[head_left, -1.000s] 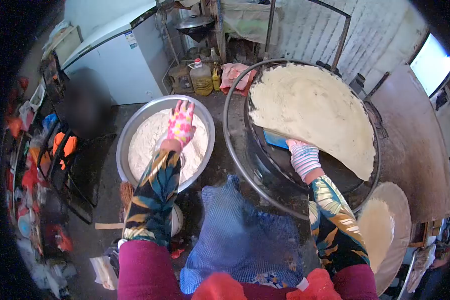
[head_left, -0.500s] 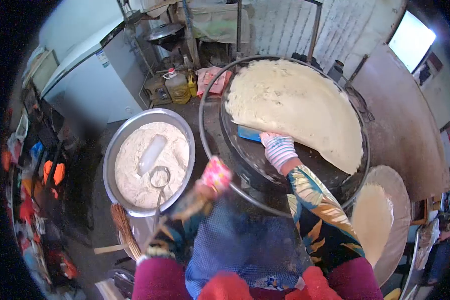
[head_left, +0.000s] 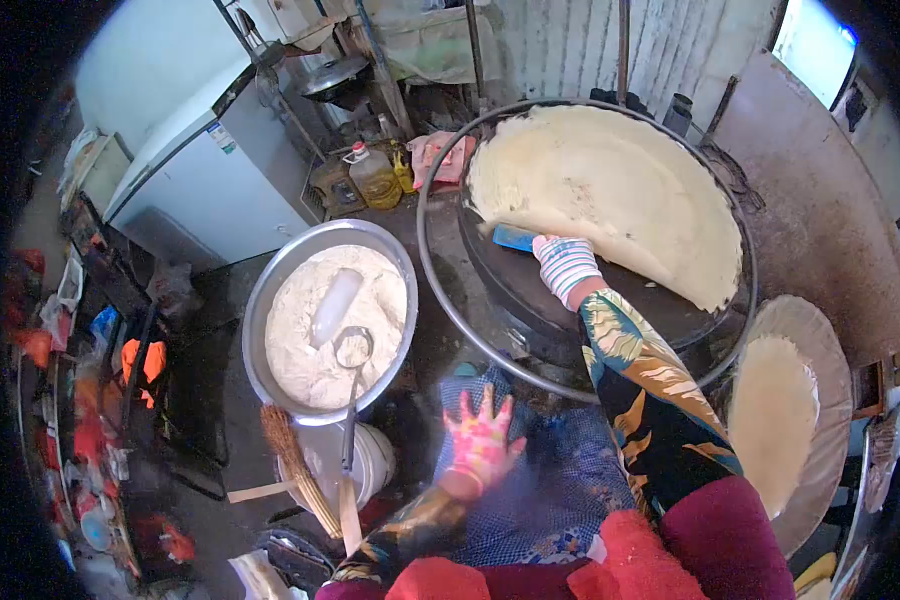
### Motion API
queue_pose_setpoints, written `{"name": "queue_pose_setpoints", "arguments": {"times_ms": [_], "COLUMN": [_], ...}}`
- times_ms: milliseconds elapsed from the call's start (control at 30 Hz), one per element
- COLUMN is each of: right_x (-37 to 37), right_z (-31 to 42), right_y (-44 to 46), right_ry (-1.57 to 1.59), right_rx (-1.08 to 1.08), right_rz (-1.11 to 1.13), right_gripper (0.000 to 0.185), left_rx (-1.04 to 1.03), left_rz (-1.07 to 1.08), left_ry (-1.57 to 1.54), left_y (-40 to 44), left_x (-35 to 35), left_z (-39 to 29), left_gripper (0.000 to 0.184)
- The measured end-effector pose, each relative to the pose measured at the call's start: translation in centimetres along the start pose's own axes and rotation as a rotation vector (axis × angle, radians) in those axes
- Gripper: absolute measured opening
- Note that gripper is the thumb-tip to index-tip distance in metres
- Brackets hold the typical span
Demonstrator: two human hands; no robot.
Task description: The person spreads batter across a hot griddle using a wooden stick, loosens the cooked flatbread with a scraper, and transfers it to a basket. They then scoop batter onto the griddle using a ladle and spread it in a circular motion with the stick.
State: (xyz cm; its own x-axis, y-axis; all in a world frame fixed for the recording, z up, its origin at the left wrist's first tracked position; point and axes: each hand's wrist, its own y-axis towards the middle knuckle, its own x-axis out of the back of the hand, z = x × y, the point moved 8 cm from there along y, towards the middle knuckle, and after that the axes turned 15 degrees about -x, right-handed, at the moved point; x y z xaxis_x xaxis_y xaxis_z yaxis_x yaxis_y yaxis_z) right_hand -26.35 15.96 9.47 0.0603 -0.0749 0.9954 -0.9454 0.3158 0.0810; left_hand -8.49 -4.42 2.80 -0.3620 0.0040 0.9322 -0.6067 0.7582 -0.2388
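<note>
My right hand point(head_left: 568, 268), in a striped glove, is closed around a blue scraper point(head_left: 514, 237) at the near edge of the pale batter point(head_left: 610, 190). The batter covers the far part of a round dark griddle point(head_left: 530, 300), whose near part shows bare and dark. My left hand point(head_left: 480, 440), in a pink patterned glove, has its fingers spread over the blue apron point(head_left: 560, 480) on my lap and holds nothing. To its upper left, a metal basin point(head_left: 254, 330) contains more pale batter, a clear bottle point(head_left: 337, 305) and a ladle point(head_left: 353, 350).
A metal ring point(head_left: 422, 225) surrounds the griddle. Below the basin, a brush point(head_left: 298, 465) lies across a white bucket point(head_left: 375, 462). A thin pale round sheet point(head_left: 772, 410) rests on a round board at right. An oil jug point(head_left: 375, 178) stands near a white freezer point(head_left: 210, 190).
My left hand has moved down onto the apron and spread its fingers. The scraper has stayed at the batter's near edge, now tilted differently. The camera view has shifted a little.
</note>
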Motion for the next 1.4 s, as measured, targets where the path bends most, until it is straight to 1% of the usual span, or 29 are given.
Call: {"name": "queue_pose_setpoints", "arguments": {"times_ms": [100, 233, 267, 300, 367, 400, 500, 567, 633, 700, 733, 767, 833, 867, 900, 967, 1000, 1033, 1100, 1267, 1400], "right_x": [0.2, 0.5, 0.0, -0.3, 0.7, 1.1, 0.4, -0.1, -2.2, -2.8, -2.4, -4.1, -6.1, -6.7, -4.6, -2.1, -0.9, -0.8, -1.1, -4.9, -4.2], "right_z": [0.1, -0.4, -0.8, -1.2, -1.0, -1.0, -1.1, -1.9, -2.0, -2.3, -1.9, -1.7, -2.3, -1.6, -1.4, -0.9, -0.1, -0.2, -0.5, -1.7, -2.3], "right_y": [-0.6, -0.7, -0.3, -0.1, -0.5, -0.4, 0.9, 2.5, 4.4, 6.0, 6.3, 7.4, 9.3, 9.8, 9.6, 9.6, 9.3, 9.7, 10.5, 14.0, 14.8], "right_ry": [0.027, 0.009, 0.059, 0.06, 0.017, 0.019, 0.029, 0.152, 0.138, 0.171, 0.172, 0.173, 0.385, 0.382, 0.384, 0.328, 0.199, 0.187, 0.181, 0.172, 0.14], "right_rx": [0.019, -0.019, -0.075, -0.081, -0.027, -0.033, -0.064, -0.167, -0.177, -0.244, -0.221, -0.221, -0.315, -0.288, -0.29, -0.227, -0.141, -0.138, -0.162, -0.226, -0.239], "right_rz": [-0.035, 0.002, -0.016, -0.018, -0.062, -0.064, -0.008, 0.004, -0.009, -0.122, -0.041, -0.037, -0.161, -0.199, -0.196, 0.006, -0.022, -0.033, -0.057, -0.12, -0.143], "right_gripper": [0.017, 0.017, 0.017, 0.017, 0.016, 0.016, 0.017, 0.018, 0.022, 0.027, 0.035, 0.035, 0.04, 0.045, 0.045, 0.045, 0.036, 0.035, 0.033, 0.029, 0.026], "left_rx": [0.024, 0.032, 0.015, -0.001, -0.007, 0.0, 0.011, 0.021, 0.021, 0.04, 0.052, 0.053, 0.071, 0.072, 0.072, 0.078, 0.074, 0.065, 0.055, 0.034, 0.036], "left_rz": [-0.012, -0.036, -0.09, -0.141, -0.149, -0.147, -0.124, -0.127, -0.136, -0.123, -0.106, -0.102, -0.09, -0.103, -0.099, -0.072, -0.07, -0.084, -0.102, -0.107, -0.095], "left_ry": [0.039, 0.045, 0.055, 0.063, 0.074, 0.08, 0.091, 0.084, 0.083, 0.075, 0.09, 0.089, 0.02, 0.023, 0.024, 0.02, 0.022, 0.026, 0.032, 0.023, 0.026], "left_y": [0.3, 0.4, 0.3, 0.2, 0.1, 0.1, 0.3, 0.3, 0.3, 0.4, 0.5, 0.6, 0.7, 0.8, 0.9, 1.3, 1.4, 1.4, 1.6, 1.6, 1.9], "left_x": [-0.1, -0.7, -0.7, -0.6, -0.8, -0.8, -0.4, -0.5, -0.5, -0.5, -0.5, -0.3, -0.3, -0.2, 0.0, 0.3, 0.2, 0.0, -0.2, -0.2, -0.6], "left_z": [0.1, 0.7, 0.9, 0.9, 0.8, 0.9, 1.0, 1.3, 1.4, 1.7, 1.8, 1.9, 2.1, 2.1, 2.1, 1.9, 1.9, 1.9, 1.8, 1.8, 2.1], "left_gripper": [0.071, 0.071, 0.07, 0.07, 0.069, 0.069, 0.069, 0.07, 0.071, 0.072, 0.073, 0.073, 0.067, 0.066, 0.066, 0.066, 0.066, 0.066, 0.066, 0.065, 0.066]}}
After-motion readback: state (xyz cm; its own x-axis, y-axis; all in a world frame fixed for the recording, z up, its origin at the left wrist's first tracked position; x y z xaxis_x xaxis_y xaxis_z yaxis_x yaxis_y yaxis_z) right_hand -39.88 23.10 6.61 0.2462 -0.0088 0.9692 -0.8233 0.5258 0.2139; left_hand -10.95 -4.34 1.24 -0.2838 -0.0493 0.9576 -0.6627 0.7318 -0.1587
